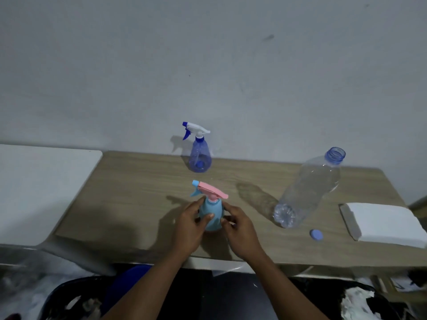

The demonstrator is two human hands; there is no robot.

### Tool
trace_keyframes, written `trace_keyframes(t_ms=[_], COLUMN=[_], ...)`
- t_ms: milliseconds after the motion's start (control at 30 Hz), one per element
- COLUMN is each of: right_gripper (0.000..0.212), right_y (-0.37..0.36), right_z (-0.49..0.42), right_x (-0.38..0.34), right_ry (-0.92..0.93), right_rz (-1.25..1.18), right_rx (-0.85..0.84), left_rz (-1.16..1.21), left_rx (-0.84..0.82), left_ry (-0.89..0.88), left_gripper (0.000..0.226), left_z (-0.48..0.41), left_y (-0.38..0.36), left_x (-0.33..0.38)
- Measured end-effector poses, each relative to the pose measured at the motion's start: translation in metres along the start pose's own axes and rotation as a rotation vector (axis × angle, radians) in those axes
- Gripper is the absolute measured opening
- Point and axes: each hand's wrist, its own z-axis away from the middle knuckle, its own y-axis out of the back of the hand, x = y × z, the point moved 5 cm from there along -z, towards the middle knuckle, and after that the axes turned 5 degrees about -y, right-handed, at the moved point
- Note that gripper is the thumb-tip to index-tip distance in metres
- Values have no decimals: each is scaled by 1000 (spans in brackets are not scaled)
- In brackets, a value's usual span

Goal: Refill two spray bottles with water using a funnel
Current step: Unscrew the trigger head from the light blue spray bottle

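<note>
Pale-blue spray bottle (pixel 211 215) is standing near-centre on the table (pixel 138 181), left hand (pixel 191 225) and right hand (pixel 240 229) both gripping its body, pink head (pixel 212 190) still on; far spray bottle (pixel 199 158) is also waiting capped, so 0 of 2 look refilled.

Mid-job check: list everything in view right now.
Table: 1, light wood, against the wall.
Blue spray bottle: 1, translucent, white trigger head, back centre.
Pale blue spray bottle: 1, pink trigger head, front centre.
Water bottle: 1, clear, uncapped, right of centre.
Cap: 1, blue, on table by water bottle.
White block: 1, right edge.
White surface: 1, left of table.
Left hand: 1, grips pale blue spray bottle.
Right hand: 1, holds its other side.
</note>
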Motion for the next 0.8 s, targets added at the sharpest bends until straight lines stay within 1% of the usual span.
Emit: trace_keyframes(t_ms=[67,167,367,433,533,633,700,800], right_gripper=[46,46,50,50,44,39,37,33], right_y=[-5,-8,-9,-10,-7,-9,-13,-18], right_z=[9,20,27,28,23,14,8,1], right_x=[6,11,14,14,8,-12,-23,-28], right_ry=[-45,-62,-62,-63,-87,-58,-33,-47], right_rz=[2,14,28,29,-25,-65,-76,-52], right_rx=[-4,0,-9,-13,69,153,175,209], left_rz=[-7,-7,-19,-46,-69,-104,-116,-131], left_rx=[-11,-24,-30,-34,-30,-67,-79,-76], left_ry=[25,45,68,48,12,15,27,36], left_gripper=[54,47,47,47,56,50,51,53], left_z=[13,23,31,31,26,20,20,20], left_y=[1,1,1,1,-1,-5,-6,-5], left_x=[-3,-5,-5,-5,-2,2,-1,-6])
